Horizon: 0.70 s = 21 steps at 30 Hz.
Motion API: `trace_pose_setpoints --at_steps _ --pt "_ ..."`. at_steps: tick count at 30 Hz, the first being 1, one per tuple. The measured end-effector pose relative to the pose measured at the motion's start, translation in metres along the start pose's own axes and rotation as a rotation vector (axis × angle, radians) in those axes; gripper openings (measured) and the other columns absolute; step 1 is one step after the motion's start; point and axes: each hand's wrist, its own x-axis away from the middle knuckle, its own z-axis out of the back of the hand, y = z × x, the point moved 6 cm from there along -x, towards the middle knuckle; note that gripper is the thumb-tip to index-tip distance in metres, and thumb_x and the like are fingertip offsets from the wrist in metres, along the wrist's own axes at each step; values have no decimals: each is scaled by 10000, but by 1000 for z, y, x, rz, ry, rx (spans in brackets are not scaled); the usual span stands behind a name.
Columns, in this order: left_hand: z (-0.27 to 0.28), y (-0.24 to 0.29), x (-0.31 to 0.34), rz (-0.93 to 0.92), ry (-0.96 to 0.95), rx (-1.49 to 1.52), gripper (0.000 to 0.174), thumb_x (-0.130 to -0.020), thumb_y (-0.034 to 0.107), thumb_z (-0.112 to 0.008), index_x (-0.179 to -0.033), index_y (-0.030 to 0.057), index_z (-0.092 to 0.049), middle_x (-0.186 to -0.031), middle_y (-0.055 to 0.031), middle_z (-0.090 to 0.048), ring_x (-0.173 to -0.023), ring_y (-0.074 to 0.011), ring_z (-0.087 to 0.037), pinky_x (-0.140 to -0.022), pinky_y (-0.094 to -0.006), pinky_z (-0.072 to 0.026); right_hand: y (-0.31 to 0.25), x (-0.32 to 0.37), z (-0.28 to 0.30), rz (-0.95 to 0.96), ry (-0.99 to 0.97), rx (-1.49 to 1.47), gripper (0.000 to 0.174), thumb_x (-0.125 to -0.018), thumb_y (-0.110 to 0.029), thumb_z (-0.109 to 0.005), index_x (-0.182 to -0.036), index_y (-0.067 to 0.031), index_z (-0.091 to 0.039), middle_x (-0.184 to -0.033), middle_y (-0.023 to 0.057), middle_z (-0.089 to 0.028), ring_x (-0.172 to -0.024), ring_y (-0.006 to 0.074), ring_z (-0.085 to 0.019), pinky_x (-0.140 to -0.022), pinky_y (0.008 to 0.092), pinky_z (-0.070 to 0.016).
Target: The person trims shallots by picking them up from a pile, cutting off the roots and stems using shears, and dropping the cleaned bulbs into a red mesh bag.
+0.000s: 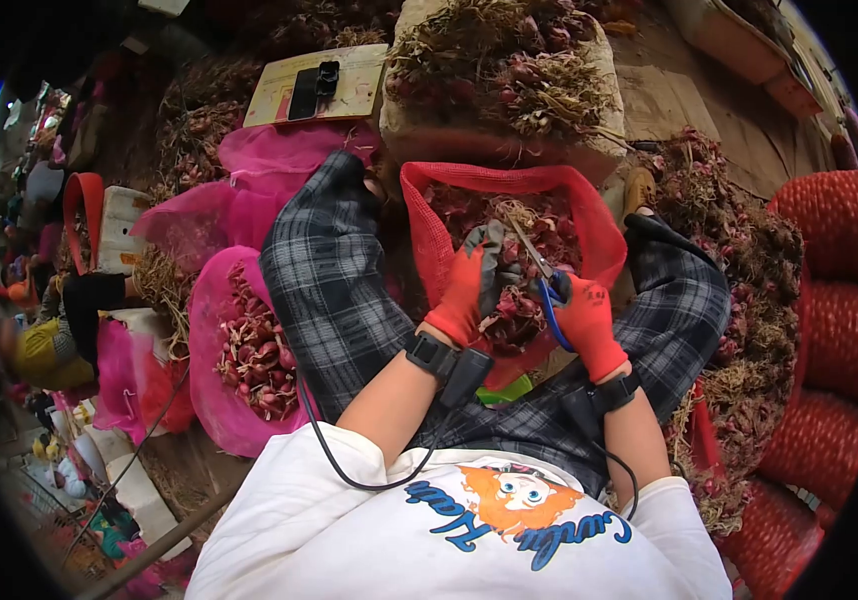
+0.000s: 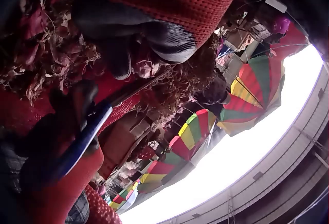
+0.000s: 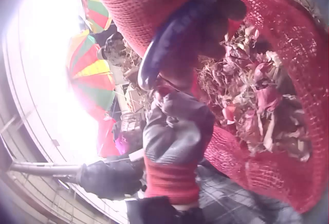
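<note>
In the head view my left hand (image 1: 471, 285), in a red glove with grey palm and fingers, is over an open red mesh bag (image 1: 504, 177) between the knees. Its curled fingers pinch a shallot (image 2: 146, 69), mostly hidden by the glove, with dry stalks near it. My right hand (image 1: 589, 318), in a like glove, grips blue-handled scissors (image 1: 551, 315) through their loops. The scissor blades point up and left, close by the left fingers. Papery skins and dry trimmings (image 3: 262, 100) lie inside the mesh bag.
A pink mesh bag (image 1: 207, 330) of trimmed shallots stands at the left. Ahead, a foam box (image 1: 429, 125) bears shallots with dry tops. More heap up along the right, by full red sacks (image 1: 834, 340). Cables (image 1: 324, 450) run from both wrists.
</note>
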Motion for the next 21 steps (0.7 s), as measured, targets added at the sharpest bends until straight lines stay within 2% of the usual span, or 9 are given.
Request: trace_pose_setpoints --at_steps 2,4,5,8,9,11,15,18,21 --pt "-1 1 -2 59 9 -26 227 -925 351 -530 -802 170 -466 -680 52 -459 -579 -66 -422 -502 -210 -379 6 0 2 -57 -62 -32 349 -781 -395 -637 -868 -58 -641 -740 132 -640 -714 338 -614 -644 414 -483" --pt "10 -1 -6 121 19 120 221 -910 363 -550 -863 154 -500 -717 36 -498 -581 -91 -477 -491 -211 -412 15 0 7 -116 -115 29 356 -787 -396 -636 -876 -51 -649 -742 142 -638 -718 340 -613 -645 408 -485" --pt "15 -3 -8 151 23 194 229 -903 370 -560 -893 145 -517 -735 29 -518 -582 -103 -505 -485 -212 -428 11 2 15 -87 -16 124 364 -782 -405 -649 -898 -59 -652 -767 137 -646 -738 333 -618 -654 394 -485" --pt "10 12 -4 104 76 215 238 -893 387 -568 -905 154 -521 -735 28 -524 -586 -101 -501 -469 -197 -406 16 8 15 12 134 -17 360 -771 -403 -668 -919 -75 -657 -790 128 -653 -750 319 -624 -666 383 -486" --pt "12 13 -4 120 104 241 235 -896 378 -564 -865 149 -520 -724 24 -531 -578 -107 -498 -466 -205 -401 10 11 17 30 131 -36 359 -767 -405 -674 -916 -78 -659 -790 125 -653 -749 314 -625 -666 377 -484" --pt "16 16 -6 147 163 294 252 -901 361 -554 -785 141 -518 -703 15 -543 -564 -119 -492 -461 -223 -390 -9 17 24 72 123 -74 359 -758 -409 -686 -911 -85 -662 -789 119 -654 -749 303 -628 -667 367 -481" --pt "17 21 -7 101 171 298 242 -906 364 -538 -832 134 -546 -689 13 -549 -563 -128 -502 -454 -231 -394 -27 27 24 -94 -49 -199 378 -740 -429 -706 -865 -75 -661 -757 118 -645 -722 291 -627 -630 349 -466" --pt "18 19 -8 90 136 254 248 -914 368 -524 -892 124 -562 -676 19 -537 -562 -124 -504 -449 -224 -390 -28 27 23 -60 11 -109 387 -734 -449 -703 -847 -81 -660 -742 113 -643 -719 287 -630 -620 361 -468" --pt "22 10 -9 110 45 213 256 -925 374 -508 -922 123 -560 -662 32 -515 -546 -103 -488 -439 -208 -379 -26 24 20 38 85 32 406 -750 -451 -680 -905 -80 -632 -781 121 -636 -737 293 -623 -627 377 -471"
